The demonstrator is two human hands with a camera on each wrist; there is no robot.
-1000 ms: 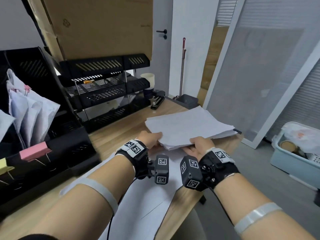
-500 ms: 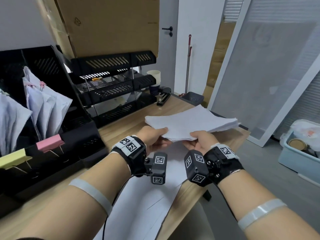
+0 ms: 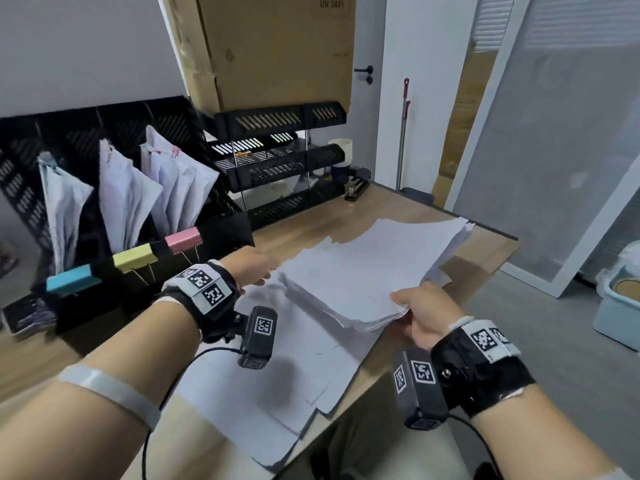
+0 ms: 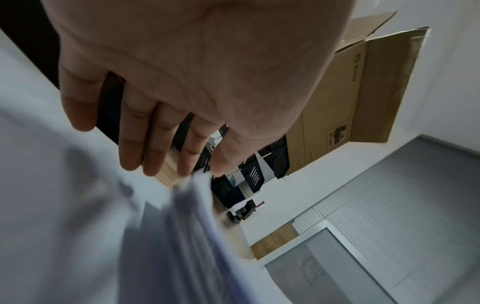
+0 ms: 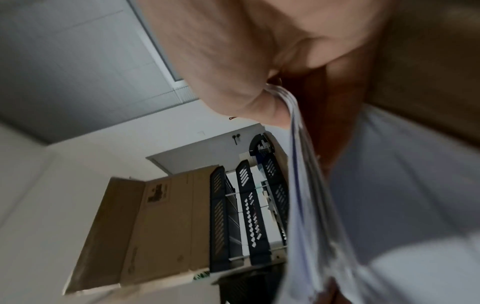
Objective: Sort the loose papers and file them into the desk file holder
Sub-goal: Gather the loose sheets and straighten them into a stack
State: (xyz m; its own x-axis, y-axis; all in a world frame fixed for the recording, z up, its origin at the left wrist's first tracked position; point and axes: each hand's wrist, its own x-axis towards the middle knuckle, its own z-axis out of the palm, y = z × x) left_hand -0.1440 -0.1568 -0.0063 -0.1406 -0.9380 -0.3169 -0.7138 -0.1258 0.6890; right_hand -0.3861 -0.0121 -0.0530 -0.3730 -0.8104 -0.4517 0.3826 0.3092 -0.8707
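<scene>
Right hand [image 3: 424, 318] pinching the near right corner of a thick stack of white papers [image 3: 367, 271], thumb above and fingers below, so this grip holding the stack lifted and tilted over the wooden counter [image 3: 408, 207]. Left hand [image 3: 251, 268] at the left edge of the same stack, fingers [image 4: 135, 131] straight and slightly spread, the tips just at the paper edge; grip wide, holding nothing. Far end of the stack reaching close to the right counter edge, beyond it open floor [image 3: 540, 344]. More loose sheets [image 3: 263, 382] lying flat under the hands, their corners passing over the near counter edge. Black desk file holder [image 3: 145, 209] standing to the left, near the left wrist, its upright slots already containing clipped papers, with blue, yellow and pink binder clips [image 3: 136, 258] on its front rim. Between holder and stack, a strip of bare counter.
</scene>
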